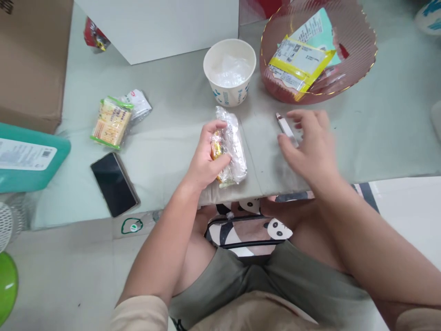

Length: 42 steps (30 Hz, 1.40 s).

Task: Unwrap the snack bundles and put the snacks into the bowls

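Note:
My left hand (pixel 210 154) is closed around a bundle in clear plastic wrap (pixel 236 149), with a yellow and orange packet (pixel 217 146) showing on its left side. The bundle lies near the table's front edge. To its right, my right hand (pixel 308 142) is slightly blurred, its thumb and fingers apart, around a small white stick-like object with a dark tip (pixel 285 126). No grip on that object can be seen. Just beyond the bundle stands a white paper cup (pixel 231 94) with crumpled clear plastic inside.
A pink ribbed bowl (pixel 358 69) holding snack packets stands at the back right. On the left are a biscuit packet (pixel 110 124), a phone (pixel 115 184), a teal container (pixel 31 179) and a cardboard box (pixel 32 59). A white box (pixel 165 27) is behind.

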Motion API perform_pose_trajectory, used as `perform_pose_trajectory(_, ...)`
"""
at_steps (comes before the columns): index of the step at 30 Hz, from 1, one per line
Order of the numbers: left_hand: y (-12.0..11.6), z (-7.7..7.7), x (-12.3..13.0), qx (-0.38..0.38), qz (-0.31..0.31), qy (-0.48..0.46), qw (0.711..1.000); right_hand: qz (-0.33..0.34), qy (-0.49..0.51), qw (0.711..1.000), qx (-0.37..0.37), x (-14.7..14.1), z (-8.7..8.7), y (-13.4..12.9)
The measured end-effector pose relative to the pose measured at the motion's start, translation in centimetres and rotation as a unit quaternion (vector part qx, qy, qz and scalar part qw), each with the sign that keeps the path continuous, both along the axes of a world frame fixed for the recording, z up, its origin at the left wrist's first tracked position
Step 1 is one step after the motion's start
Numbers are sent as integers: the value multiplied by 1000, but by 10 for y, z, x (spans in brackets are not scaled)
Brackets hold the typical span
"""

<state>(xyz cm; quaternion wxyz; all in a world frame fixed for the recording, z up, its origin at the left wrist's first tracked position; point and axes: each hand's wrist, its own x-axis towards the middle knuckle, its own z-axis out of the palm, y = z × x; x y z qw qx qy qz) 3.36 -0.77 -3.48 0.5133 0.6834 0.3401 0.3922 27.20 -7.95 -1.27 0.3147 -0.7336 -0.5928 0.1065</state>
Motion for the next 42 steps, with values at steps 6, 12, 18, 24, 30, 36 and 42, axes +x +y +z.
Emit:
perform_pose_trajectory(6, 2, -3, -5, -14, 33, 9, 999, -55, -73, 986, -141, 24, -8, -1)
perform_pose_trajectory(12, 3, -7, -4, 55, 36, 21, 998, -2, 216, 963, -159, -11, 13, 3)
perform_pose_trajectory(18, 2, 3, -1, 60, 46, 83, 994, 73, 483, 854, -177, -38, 20, 4)
perform_pose_trajectory(24, 1, 8, 1, 70, 86, 101, 989, 109, 529, 818, -197, -42, 13, 4)
perform_pose_trajectory(30, 3, 3, 4, 104, 84, 86, 987, 92, 566, 804, -158, -47, 14, 4)
perform_pose_trajectory(36, -1, 11, 4, 73, 89, 102, 988, 102, 581, 788, -176, -49, 15, 4)
perform_pose_trajectory(42, -1, 9, -1, 185, 47, 128, 973, 117, 640, 744, -152, -55, 17, 4)
